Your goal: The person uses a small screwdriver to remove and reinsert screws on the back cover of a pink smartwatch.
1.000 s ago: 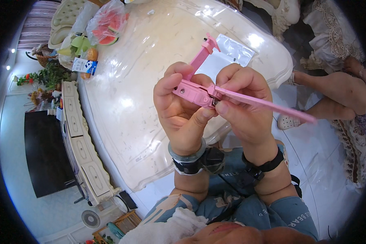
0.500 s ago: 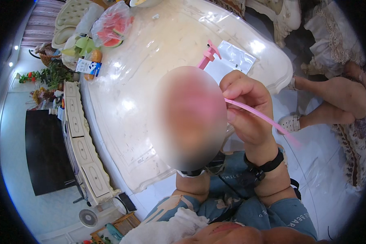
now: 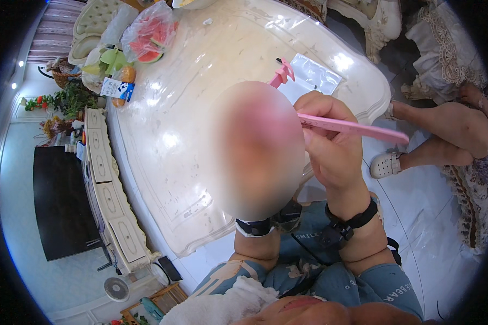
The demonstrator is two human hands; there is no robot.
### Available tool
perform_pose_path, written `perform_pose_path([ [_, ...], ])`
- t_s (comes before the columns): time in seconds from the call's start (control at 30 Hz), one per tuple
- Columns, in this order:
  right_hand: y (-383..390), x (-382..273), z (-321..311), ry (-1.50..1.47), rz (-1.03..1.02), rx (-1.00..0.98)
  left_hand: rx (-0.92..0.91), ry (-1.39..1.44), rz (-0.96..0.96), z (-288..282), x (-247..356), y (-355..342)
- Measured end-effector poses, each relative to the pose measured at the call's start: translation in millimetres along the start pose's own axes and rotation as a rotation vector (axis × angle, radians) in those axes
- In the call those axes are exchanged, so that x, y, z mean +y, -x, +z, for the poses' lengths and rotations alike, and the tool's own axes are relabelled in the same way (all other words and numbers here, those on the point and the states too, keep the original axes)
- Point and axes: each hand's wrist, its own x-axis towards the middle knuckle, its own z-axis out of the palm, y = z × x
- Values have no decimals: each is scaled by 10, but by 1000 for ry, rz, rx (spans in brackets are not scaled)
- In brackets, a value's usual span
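My right hand [image 3: 333, 143] pinches a pink strap [image 3: 363, 128] between thumb and fingers. The strap's free end sticks out to the right, its flat face showing. Beyond the blurred patch, a pink buckle [image 3: 283, 74] stands up at the other end. My left hand [image 3: 257, 181] lies within that blur, so its fingers and the strap's middle part are hidden. Black bands circle both my wrists. Just past the buckle, a silver plastic pouch [image 3: 315, 77] lies flat on the glossy cream table [image 3: 184, 108].
Cut watermelon in a clear bag [image 3: 149, 40], a blue-and-white packet [image 3: 117, 89] and a bowl [image 3: 194, 3] sit along the table's far left side. A person's legs [image 3: 439, 130] in white clogs are at the right. A drawer cabinet [image 3: 111, 200] stands left.
The strap's free end has swung up and turned from its thin edge to its flat face. The buckle has tilted to the right. My right hand has shifted slightly.
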Motion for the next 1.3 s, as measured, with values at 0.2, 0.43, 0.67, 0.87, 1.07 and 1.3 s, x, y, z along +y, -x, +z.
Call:
perform_pose_path([
  [0.2, 6, 6, 30, -51, 39, 57, 190, -323, -251, 155, 194, 26],
  [0.43, -12, 25, 45, 35, -54, 39, 206, -402, -277, 111, 162, 53],
  [0.67, 18, -31, 28, 2, -39, 62, 77, -37, -97, 155, 76, 9],
  [0.87, 5, -74, 21, 115, -139, -35, 58, 183, -9, 152, 21, 17],
  [1.07, 19, -84, 50, 109, -167, 6, 16, 181, 16, 124, -1, 21],
  [1.3, 17, -77, -4, 263, -207, -37, 57, 104, 20, 136, 13, 27],
])
